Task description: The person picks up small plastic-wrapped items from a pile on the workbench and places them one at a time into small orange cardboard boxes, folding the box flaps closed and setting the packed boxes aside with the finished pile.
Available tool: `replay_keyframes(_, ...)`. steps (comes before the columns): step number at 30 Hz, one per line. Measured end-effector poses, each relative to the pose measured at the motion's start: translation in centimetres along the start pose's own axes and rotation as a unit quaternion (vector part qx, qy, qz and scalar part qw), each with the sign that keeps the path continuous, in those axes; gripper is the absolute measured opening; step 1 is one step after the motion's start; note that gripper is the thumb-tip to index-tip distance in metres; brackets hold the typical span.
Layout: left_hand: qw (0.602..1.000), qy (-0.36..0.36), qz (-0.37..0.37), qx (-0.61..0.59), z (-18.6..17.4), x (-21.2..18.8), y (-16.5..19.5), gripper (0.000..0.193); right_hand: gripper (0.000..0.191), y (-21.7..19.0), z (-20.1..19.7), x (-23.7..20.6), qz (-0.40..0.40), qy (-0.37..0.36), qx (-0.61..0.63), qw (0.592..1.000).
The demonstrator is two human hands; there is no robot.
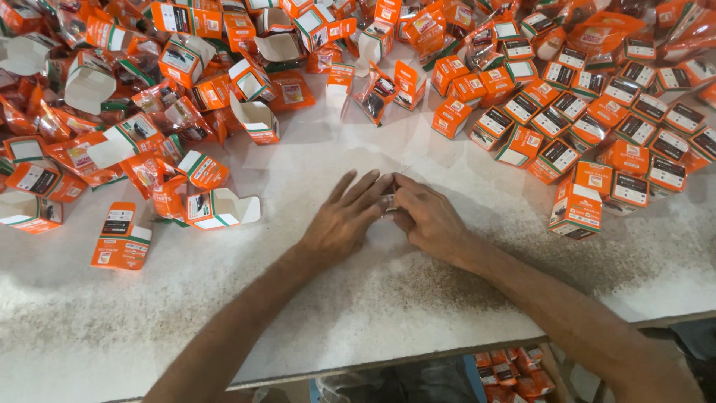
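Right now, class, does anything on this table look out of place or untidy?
Yes. Left of the hands, open orange boxes lie tipped over with flaps loose, unlike the closed boxes heaped on the right.

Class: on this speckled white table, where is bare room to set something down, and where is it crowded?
Bare: the speckled white table near its front edge, around both forearms, and between the hands and the box heaps. Crowded: open small orange cardboard boxes far left, closed ones far right.

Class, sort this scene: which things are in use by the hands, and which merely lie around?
In use: left hand, right hand, small dark part pinched between them.
Lying about: open orange boxes, closed orange boxes, white table.
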State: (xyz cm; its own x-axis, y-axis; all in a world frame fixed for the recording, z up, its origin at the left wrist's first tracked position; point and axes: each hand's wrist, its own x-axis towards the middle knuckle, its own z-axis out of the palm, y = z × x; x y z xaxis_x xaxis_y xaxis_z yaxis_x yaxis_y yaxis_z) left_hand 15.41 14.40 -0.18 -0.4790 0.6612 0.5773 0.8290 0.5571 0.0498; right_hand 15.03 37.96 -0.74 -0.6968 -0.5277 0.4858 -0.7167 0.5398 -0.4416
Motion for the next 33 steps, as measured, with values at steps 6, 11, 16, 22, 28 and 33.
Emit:
replay_keyframes(6, 0.946, 0.095, -0.250, 0.183, -4.7, -0.6, -9.3, 0.043, 0.056, 0.8, -4.6, 1.4, 0.068, 0.123, -0.279, 0.950)
replay_keyframes(11, 0.980, 0.118, -0.156, 0.031, -3.7, 1.5, -8.4, 0.017, 0.075, 0.9, -2.6, 1.9, 0.014, 0.092, 0.024, 0.995)
replay_keyframes(16, 0.932, 0.079, -0.157, -0.318, 0.4, 6.4, -3.7, 0.030, 0.068, 1.5, 0.1, 1.6, 0.154, 0.058, 0.404, 0.900)
replay_keyframes(22, 0.961, 0.166, -0.220, -0.012, 5.9, 13.0, -11.4, 0.067, 0.049, 2.0, -0.7, 1.2, 0.108, 0.040, 0.147, 0.983)
replay_keyframes(28, 0.963, 0.091, -0.216, -0.133, 4.5, 11.0, -10.3, 0.031, 0.060, 1.9, -1.2, 1.2, 0.129, 0.041, 0.244, 0.960)
replay_keyframes(33, 0.935, 0.289, -0.111, -0.172, -1.8, 5.7, -2.1, 0.036, 0.060, 1.5, -1.7, 1.1, 0.157, 0.023, 0.139, 0.977)
